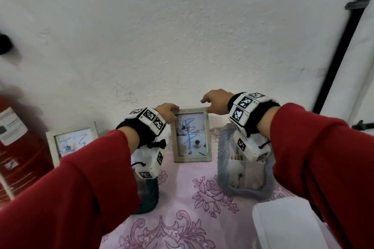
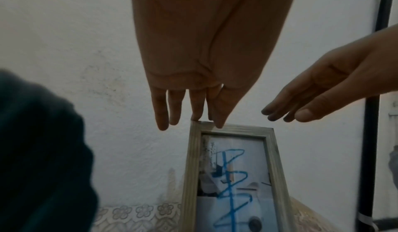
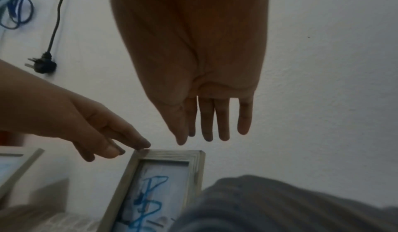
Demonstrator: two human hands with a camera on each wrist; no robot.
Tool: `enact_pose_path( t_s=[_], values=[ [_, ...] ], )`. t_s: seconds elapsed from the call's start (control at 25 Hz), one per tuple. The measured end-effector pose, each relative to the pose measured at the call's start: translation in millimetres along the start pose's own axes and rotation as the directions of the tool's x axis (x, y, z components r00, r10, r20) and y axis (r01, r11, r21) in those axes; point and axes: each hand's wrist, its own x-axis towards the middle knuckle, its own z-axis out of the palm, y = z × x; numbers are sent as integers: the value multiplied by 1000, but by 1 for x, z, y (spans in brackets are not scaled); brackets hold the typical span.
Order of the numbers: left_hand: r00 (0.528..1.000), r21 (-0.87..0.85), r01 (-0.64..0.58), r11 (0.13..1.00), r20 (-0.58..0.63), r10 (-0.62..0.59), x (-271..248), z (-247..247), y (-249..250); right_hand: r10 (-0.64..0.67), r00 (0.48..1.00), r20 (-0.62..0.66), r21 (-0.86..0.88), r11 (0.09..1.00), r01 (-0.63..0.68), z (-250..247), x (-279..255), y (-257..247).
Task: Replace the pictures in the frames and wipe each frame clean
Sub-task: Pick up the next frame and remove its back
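At the far left a red cylinder with a white label (image 1: pixel 18 137) stood by the wall, and beside it a pale wooden picture frame with a scribbled print (image 1: pixel 71 141) leaned upright. The left hand (image 1: pixel 167 112), fingers (image 2: pixel 196 106) straight, touched the top left corner of the middle grey-wood frame holding a photo marked in blue (image 1: pixel 191 134), which stood on the pink floral tablecloth (image 1: pixel 182 198) against the white wall (image 1: pixel 182 26). The right hand (image 1: pixel 217 102) hovered relaxed and spread just above that frame's top right corner, holding nothing. Farther right stood a ribbed grey frame (image 1: pixel 222 159).
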Motion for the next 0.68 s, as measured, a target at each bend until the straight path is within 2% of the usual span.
enact_pose_path(
  t_s=[0.16,0.36,0.56,0.68],
  values=[
    [999,49,4,999,-46,-2,-1,2,1,7,998,66,-14,1000,-6,6,5,7],
    [995,71,21,997,-97,-14,-6,-5,3,7,999,-49,86,996,-2,8,-1,8],
    [995,-23,16,1000,-100,-18,-21,-8,3,24,998,-54,26,999,-23,6,-9,6],
    [991,-64,-29,998,-135,20,-31,-13,6,16,997,-79,25,1000,-14,-1,-21,6]
  ],
)
